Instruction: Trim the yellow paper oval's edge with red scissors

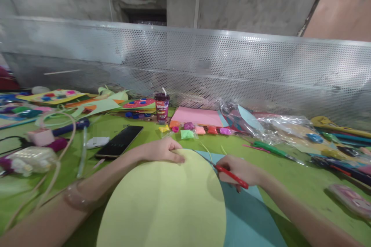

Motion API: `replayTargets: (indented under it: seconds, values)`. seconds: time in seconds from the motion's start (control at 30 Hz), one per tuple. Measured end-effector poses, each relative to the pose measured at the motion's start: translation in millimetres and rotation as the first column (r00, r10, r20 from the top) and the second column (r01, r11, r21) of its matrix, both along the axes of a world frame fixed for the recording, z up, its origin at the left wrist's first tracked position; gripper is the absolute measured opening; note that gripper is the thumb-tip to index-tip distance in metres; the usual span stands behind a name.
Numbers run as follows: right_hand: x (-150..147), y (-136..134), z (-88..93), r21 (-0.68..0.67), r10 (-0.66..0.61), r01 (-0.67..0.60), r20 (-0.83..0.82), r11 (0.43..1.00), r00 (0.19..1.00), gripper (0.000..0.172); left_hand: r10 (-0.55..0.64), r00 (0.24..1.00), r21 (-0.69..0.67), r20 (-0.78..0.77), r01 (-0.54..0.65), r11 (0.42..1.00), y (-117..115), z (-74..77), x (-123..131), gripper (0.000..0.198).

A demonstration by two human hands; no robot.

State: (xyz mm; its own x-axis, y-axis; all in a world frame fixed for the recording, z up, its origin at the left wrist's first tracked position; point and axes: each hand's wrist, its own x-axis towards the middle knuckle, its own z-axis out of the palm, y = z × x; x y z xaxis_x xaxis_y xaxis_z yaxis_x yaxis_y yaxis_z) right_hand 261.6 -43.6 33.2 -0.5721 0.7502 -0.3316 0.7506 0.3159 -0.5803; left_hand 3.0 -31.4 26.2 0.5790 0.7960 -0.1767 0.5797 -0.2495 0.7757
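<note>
A large pale yellow-green sheet cut to a rounded shape [165,204] lies in front of me on top of a blue sheet [249,216]. My left hand [162,149] pinches the yellow sheet at its far edge, fingers closed on it. My right hand [239,171] is closed round red-handled scissors [232,175], whose blades meet the sheet's right upper edge. Thin yellow offcut strips curl just beyond the blades.
A green table [290,177] holds a black phone [119,142], a dark drink cup [161,106], small coloured clay packets [197,129], pink paper [198,116], green scissors [271,149], plastic bags at the right, and craft clutter at the left. A perforated metal panel [232,65] stands behind.
</note>
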Motion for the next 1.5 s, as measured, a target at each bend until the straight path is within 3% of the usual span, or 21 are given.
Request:
replayTargets:
  seconds: [0.33, 0.47, 0.5, 0.57, 0.67, 0.73, 0.9, 1.07, 1.17, 1.37, 1.5]
  values:
    - [1, 0, -1.9, 0.037, -0.009, 0.009, -0.004, 0.999, 1.0, 0.008, 0.007, 1.0, -0.025, 0.019, -0.007, 1.0, -1, 1.8, -1, 0.036]
    - [4, 11, -2.0, 0.159, -0.16, 0.188, -0.173, 0.969, 0.972, 0.016, -0.043, 0.999, -0.103, -0.011, 0.042, 0.994, 2, 1.5, -6, 0.034]
    - [6, 14, -2.0, 0.232, -0.214, 0.265, -0.224, 0.936, 0.951, 0.019, -0.077, 0.997, -0.128, -0.027, 0.073, 0.989, 3, 0.6, -8, 0.033]
    - [9, 22, -2.8, 0.426, -0.314, 0.389, -0.238, 0.817, 0.919, 0.026, -0.15, 0.987, -0.163, -0.062, 0.138, 0.977, 4, -3.0, -9, 0.03]
    - [10, 28, -8.2, 0.682, -0.477, 0.388, -0.066, 0.62, 0.877, 0.033, -0.228, 0.966, -0.153, -0.122, 0.209, 0.966, 7, -11.1, -8, 0.029]
    - [5, 27, -15.1, 0.731, -0.54, 0.335, 0.054, 0.595, 0.84, 0.036, -0.248, 0.959, -0.144, -0.136, 0.229, 0.963, 8, -15.8, -6, 0.03]
    - [-12, 27, -33.0, 0.761, -0.443, 0.17, 0.168, 0.626, 0.881, 0.03, -0.264, 0.955, -0.145, -0.136, 0.245, 0.959, 7, -19.3, -3, 0.031]
    - [-6, 37, -36.1, 0.682, -0.366, 0.169, 0.154, 0.712, 0.918, 0.016, -0.247, 0.957, -0.116, -0.155, 0.23, 0.966, 4, -18.0, -1, 0.032]
    - [10, 41, -30.5, 0.601, -0.307, 0.145, 0.174, 0.786, 0.936, 0.013, -0.237, 0.958, -0.11, -0.164, 0.221, 0.969, 3, -16.2, -1, 0.031]
    - [47, 40, -5.9, 0.533, -0.256, 0.058, 0.306, 0.844, 0.917, 0.008, -0.207, 0.967, -0.116, -0.149, 0.191, 0.975, 4, -16.2, -1, 0.03]
    - [69, 18, 4.7, 0.454, -0.229, 0.024, 0.403, 0.891, 0.886, 0.011, -0.2, 0.975, -0.17, -0.098, 0.182, 0.968, 6, -18.6, -2, 0.031]
